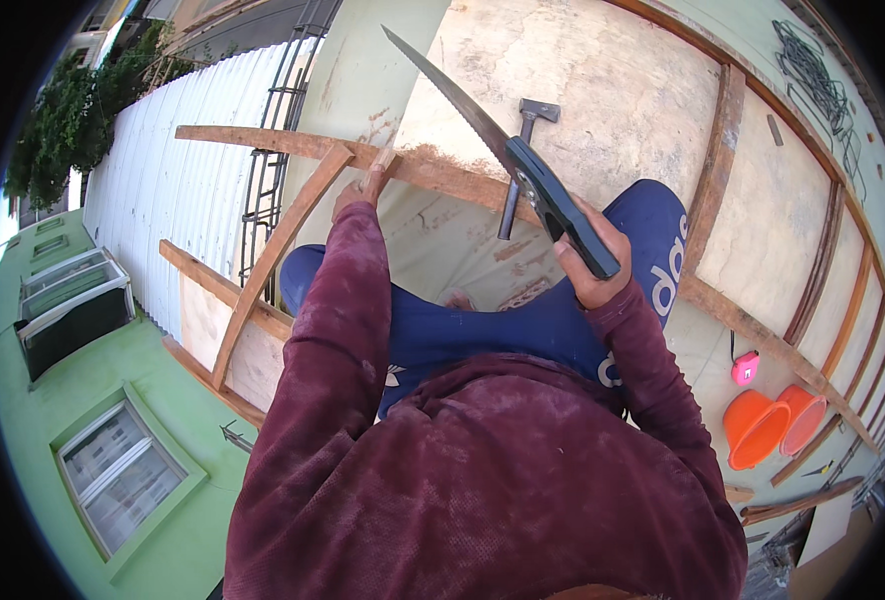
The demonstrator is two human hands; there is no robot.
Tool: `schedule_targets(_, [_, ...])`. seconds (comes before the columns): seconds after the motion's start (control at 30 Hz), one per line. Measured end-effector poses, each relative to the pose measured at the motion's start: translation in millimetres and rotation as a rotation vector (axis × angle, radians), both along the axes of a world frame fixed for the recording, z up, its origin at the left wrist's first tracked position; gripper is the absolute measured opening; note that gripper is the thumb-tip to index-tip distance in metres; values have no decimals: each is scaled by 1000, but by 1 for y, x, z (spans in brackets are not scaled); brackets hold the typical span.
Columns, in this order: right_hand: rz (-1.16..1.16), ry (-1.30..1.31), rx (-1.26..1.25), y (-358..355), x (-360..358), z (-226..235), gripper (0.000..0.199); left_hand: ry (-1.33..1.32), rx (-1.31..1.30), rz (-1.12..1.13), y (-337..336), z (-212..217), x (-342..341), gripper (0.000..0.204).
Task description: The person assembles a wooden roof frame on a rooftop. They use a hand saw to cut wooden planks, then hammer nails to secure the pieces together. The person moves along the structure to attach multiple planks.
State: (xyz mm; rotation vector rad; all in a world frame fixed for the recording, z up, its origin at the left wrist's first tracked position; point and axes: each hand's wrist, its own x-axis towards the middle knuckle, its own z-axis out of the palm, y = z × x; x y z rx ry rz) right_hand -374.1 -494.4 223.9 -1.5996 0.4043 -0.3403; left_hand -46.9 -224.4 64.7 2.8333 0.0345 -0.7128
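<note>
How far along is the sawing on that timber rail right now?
Done: no finished cut shows on the timber rail. In hand: the right hand holds the handsaw, blade at the rail; the left hand grips it. Left: the cut itself. The hammer lies unused.

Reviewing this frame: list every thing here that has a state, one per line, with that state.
Grey-handled hand saw: gripped in right hand, blade raised above the timber.
Reddish wooden batten: lying across the formwork, pressed by left hand.
Steel-headed hammer: lying on the plywood, not held.
Two orange plastic buckets: tipped on their sides, empty.
Pink tape measure: lying unused.
</note>
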Motion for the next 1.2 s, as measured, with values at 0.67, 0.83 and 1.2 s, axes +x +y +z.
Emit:
schedule_targets(0.67, [381,-40,-171,0,40,-44,65,-147,48,151,-26,4,2,87])
schedule_targets(0.83, [413,150,-140,1,23,-36,65,-125,14,169,-36,4,-15,86])
schedule_targets(1.2, [451,-25,-251,8,19,-37,61,-201,45,221,-44,7,-16,77])
